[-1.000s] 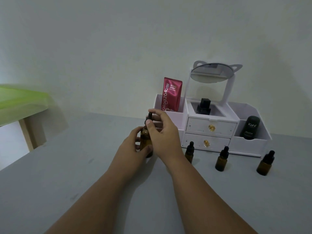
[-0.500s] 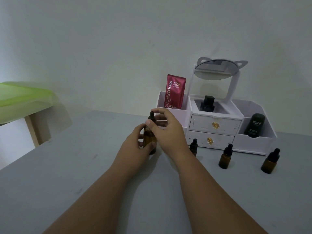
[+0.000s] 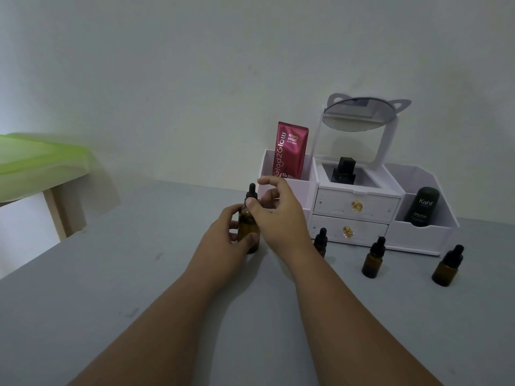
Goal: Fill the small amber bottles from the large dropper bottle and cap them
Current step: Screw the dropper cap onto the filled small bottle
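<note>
The large dropper bottle stands upright on the grey table, between the two hands. The left hand reaches in from the bottle's 7 o'clock and grips its amber body, the thumb across the lower front and the fingers curled round the left side. The right hand sits at the bottle's 3 o'clock. Its thumb tip presses the collar of the black dropper cap, its fingers are curled round behind the cap, and the index finger arches above. The cap sits on the bottle's neck. Out toward 4 o'clock from the bottle, three capped small amber bottles stand apart in a row. The first small bottle is half hidden behind the right wrist, the second small bottle is further right, and the third small bottle is furthest. Behind them, at the bottle's 2 o'clock, is a white organizer holding a red sachet.
</note>
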